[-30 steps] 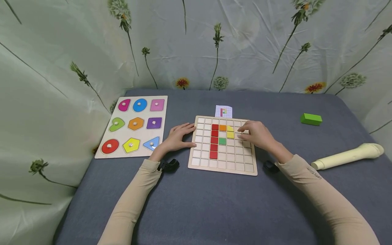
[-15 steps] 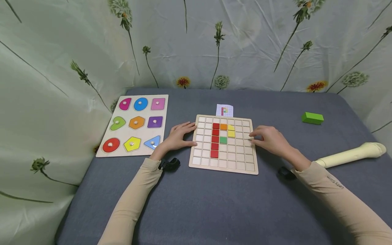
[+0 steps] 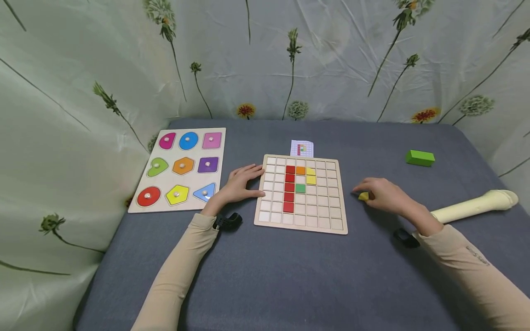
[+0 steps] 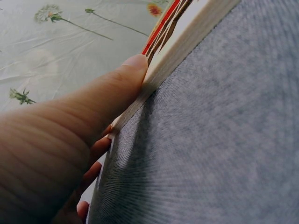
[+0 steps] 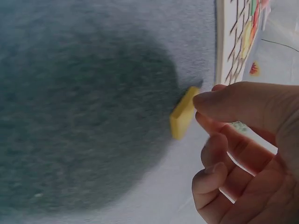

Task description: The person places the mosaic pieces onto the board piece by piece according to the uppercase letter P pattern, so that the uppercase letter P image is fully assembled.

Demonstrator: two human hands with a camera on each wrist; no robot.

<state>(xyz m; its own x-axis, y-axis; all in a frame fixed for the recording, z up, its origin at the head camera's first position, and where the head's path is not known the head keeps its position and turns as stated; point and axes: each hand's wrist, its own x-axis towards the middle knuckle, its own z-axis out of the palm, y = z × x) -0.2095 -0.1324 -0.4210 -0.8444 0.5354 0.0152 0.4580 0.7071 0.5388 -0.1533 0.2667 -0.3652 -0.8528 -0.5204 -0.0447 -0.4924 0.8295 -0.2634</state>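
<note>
A wooden grid board (image 3: 341, 197) lies at the middle of the table, set with white tiles, a column of red tiles (image 3: 289, 186), an orange tile (image 3: 300, 170), two yellow tiles and a green tile (image 3: 300, 188). My left hand (image 3: 240, 185) rests with spread fingers against the board's left edge; in the left wrist view its thumb (image 4: 126, 79) touches the rim. To the right of the board, apart from it, my right hand (image 3: 385, 195) pinches a small yellow tile (image 5: 183, 112) between thumb and fingertips, just above the table.
A pattern card (image 3: 302, 148) sits behind the board. A knobbed shape puzzle (image 3: 221, 151) lies at left. On the right are a green block (image 3: 420, 158) and a long cream-coloured stick with a flared end (image 3: 474, 207). A floral curtain hangs behind the table.
My right hand has moved from over the board's right columns out past its right edge and toward me. The yellow tile in its fingertips now shows. My left hand stays put.
</note>
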